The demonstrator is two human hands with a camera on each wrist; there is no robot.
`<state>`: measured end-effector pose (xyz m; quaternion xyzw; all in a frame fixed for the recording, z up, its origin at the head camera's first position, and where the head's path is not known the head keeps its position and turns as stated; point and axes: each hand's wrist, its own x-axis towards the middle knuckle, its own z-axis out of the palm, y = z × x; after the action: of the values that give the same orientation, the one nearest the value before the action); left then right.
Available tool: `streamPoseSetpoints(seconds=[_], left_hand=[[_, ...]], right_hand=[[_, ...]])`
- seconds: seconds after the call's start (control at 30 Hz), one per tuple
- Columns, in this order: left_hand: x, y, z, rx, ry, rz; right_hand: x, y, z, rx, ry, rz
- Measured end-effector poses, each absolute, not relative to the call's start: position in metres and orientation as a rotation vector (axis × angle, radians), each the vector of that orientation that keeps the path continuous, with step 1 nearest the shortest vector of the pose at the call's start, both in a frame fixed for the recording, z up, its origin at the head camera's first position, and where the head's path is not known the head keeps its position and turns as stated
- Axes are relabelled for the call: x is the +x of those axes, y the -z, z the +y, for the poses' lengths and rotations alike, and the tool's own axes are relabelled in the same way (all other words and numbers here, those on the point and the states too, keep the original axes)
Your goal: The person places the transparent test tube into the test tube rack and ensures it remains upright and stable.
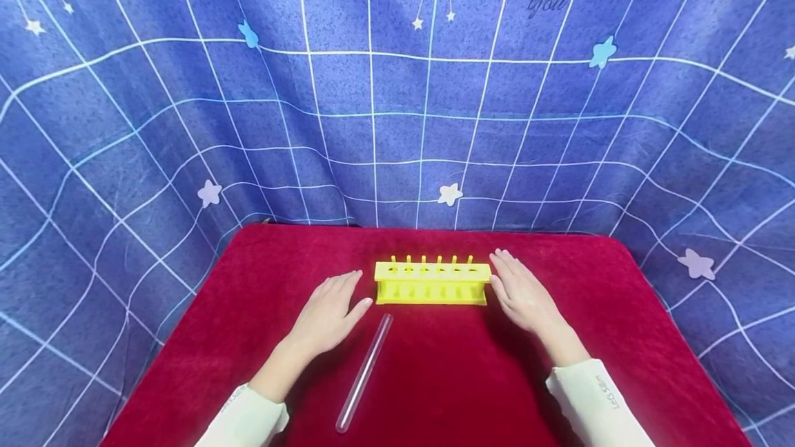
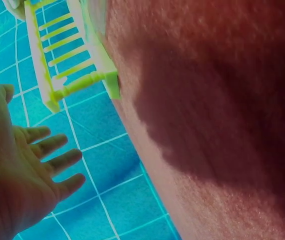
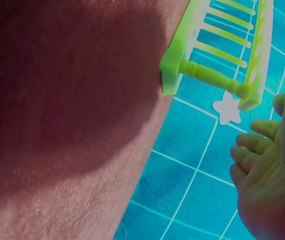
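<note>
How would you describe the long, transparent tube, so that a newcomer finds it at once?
On the red velvety cloth, find the bright yellow rack with six holes. Just in front of its left end, the thin transparent tube lies aslant on the cloth. Unlike the opaque rack, it is colourless and see-through.

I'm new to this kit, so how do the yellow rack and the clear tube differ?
The rack is opaque yellow; the tube is clear. The rack stands upright; the tube lies flat. The rack has pegs; the tube has none. Both rest on the red cloth.
</note>
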<state>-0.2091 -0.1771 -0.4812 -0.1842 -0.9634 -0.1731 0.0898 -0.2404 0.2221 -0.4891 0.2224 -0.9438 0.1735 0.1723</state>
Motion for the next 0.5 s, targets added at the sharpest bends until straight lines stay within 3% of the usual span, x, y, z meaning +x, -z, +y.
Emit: streamPoseSetpoints(seconds=[0.5], left_hand=[[-0.193,0.484,-0.164,-0.558,0.463,-2.908]], right_hand=[[-0.243,0.492,0.214,0.669,-0.431,-2.656]])
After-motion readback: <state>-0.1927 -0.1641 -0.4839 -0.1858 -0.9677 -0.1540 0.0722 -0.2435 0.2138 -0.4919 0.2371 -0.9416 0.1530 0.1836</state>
